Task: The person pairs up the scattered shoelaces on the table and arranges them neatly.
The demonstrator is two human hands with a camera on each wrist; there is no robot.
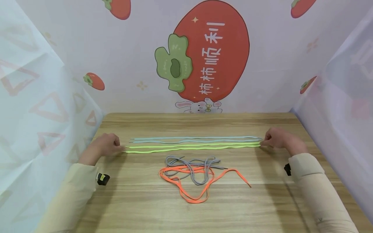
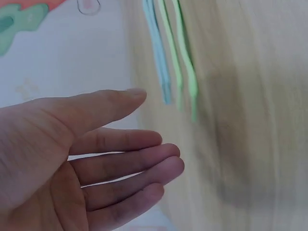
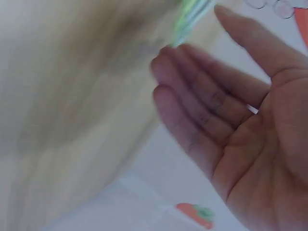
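Observation:
Two light blue shoelaces [image 1: 186, 138] and, just nearer, two yellow-green shoelaces [image 1: 180, 149] lie stretched side by side across the wooden table. At their left ends is my left hand [image 1: 106, 144]; in the left wrist view its thumb and fingers [image 2: 130, 166] are spread apart with nothing between them, a little off the lace tips. My right hand [image 1: 278, 139] is at the opposite ends. Its fingers [image 3: 168, 103] reach to the lace ends in the right wrist view, gently bent, while the thumb stands away from them.
Nearer to me on the table [image 1: 140, 207], a loosely tangled grey shoelace [image 1: 193, 176] overlaps an orange shoelace [image 1: 193, 201]. A printed white sheet [image 1: 128, 58] with red fruit hangs behind the table, and pale sheets [image 1: 349, 97] flank both sides.

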